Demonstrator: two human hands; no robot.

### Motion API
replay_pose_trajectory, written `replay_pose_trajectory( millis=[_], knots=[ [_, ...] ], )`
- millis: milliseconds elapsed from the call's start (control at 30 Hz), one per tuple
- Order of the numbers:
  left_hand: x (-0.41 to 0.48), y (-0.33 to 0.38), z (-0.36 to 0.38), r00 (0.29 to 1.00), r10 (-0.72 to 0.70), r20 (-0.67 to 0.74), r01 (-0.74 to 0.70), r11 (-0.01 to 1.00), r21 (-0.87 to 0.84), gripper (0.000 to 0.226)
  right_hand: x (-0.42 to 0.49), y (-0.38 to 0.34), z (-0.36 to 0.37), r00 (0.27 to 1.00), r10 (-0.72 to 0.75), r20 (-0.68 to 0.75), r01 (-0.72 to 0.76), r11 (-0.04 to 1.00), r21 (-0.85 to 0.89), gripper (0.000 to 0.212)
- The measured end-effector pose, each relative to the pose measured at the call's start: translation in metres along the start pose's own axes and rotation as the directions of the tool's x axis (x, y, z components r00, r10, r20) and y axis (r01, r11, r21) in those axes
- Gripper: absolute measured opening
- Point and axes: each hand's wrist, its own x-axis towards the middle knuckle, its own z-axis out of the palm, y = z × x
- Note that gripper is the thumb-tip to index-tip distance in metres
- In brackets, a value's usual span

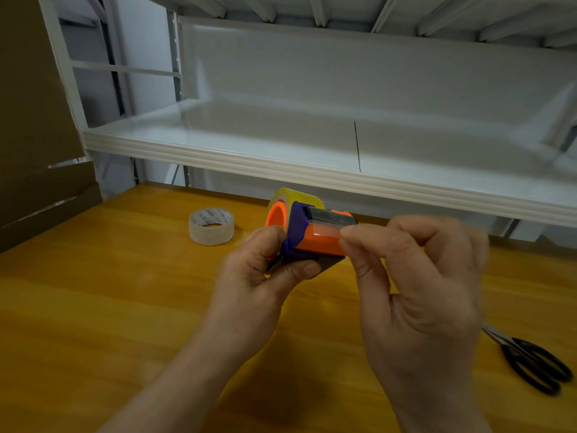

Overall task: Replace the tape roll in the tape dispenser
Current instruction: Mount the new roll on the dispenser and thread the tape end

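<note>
I hold an orange and purple tape dispenser (307, 232) above the wooden table (109, 307). A yellowish tape roll (296, 196) sits on its orange hub at the back. My left hand (265, 270) grips the dispenser from below and the left, thumb under its purple frame. My right hand (415, 276) pinches at the dispenser's right end, forefinger and thumb at the orange roller; whether a tape end lies between them is not clear. A second, nearly clear tape roll (211, 226) lies flat on the table to the left.
Black-handled scissors (530, 360) lie on the table at the right. A white metal shelf (312, 170) juts out above the table's far edge. Brown cardboard (37, 135) stands at the left.
</note>
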Motion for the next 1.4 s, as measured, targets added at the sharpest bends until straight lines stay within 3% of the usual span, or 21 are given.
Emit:
replay_pose_trajectory(
  millis=[67,133,300,500,667,833,1133,1267,1333,1400],
  knots=[
    [-0.002,0.003,0.004,0.999,-0.035,-0.019,0.033,0.997,-0.07,0.022,-0.008,0.001,0.008,0.992,-0.078,-0.104,0.067,0.991,-0.112,0.016],
    [-0.004,0.006,0.008,0.998,-0.063,-0.031,0.057,0.986,-0.159,0.025,-0.012,0.001,0.013,0.995,-0.072,-0.076,0.067,0.996,-0.06,0.022],
    [-0.006,0.015,0.013,0.982,-0.173,-0.08,0.142,0.944,-0.298,0.03,-0.015,0.0,0.018,0.992,0.018,0.122,-0.027,0.997,0.074,0.045],
    [-0.005,0.018,0.011,0.96,-0.26,-0.101,0.206,0.906,-0.369,0.025,-0.017,-0.002,0.023,0.894,0.125,0.429,-0.2,0.97,0.135,0.068],
    [-0.005,0.018,0.006,0.934,-0.35,-0.068,0.298,0.87,-0.393,0.027,-0.012,-0.001,0.018,0.827,0.164,0.538,-0.316,0.927,0.201,0.085],
    [-0.005,0.019,0.005,0.885,-0.465,0.004,0.416,0.788,-0.454,0.033,-0.014,-0.002,0.021,0.779,0.175,0.603,-0.31,0.942,0.126,0.121],
    [-0.009,0.023,0.015,0.885,-0.466,-0.002,0.415,0.789,-0.453,0.045,-0.017,-0.004,0.024,0.829,0.143,0.541,-0.241,0.964,0.114,0.11],
    [-0.008,0.024,0.013,0.873,-0.487,0.008,0.441,0.783,-0.438,0.069,-0.017,-0.003,0.021,0.844,0.14,0.517,-0.228,0.967,0.111,0.107],
    [-0.006,0.024,0.007,0.864,-0.503,0.02,0.469,0.79,-0.393,0.074,-0.017,-0.002,0.02,0.845,0.147,0.513,-0.243,0.962,0.125,0.104],
    [-0.003,0.023,0.001,0.868,-0.496,0.001,0.484,0.846,-0.226,0.075,-0.017,0.001,0.019,0.841,0.165,0.516,-0.276,0.95,0.146,0.104]
  ],
)
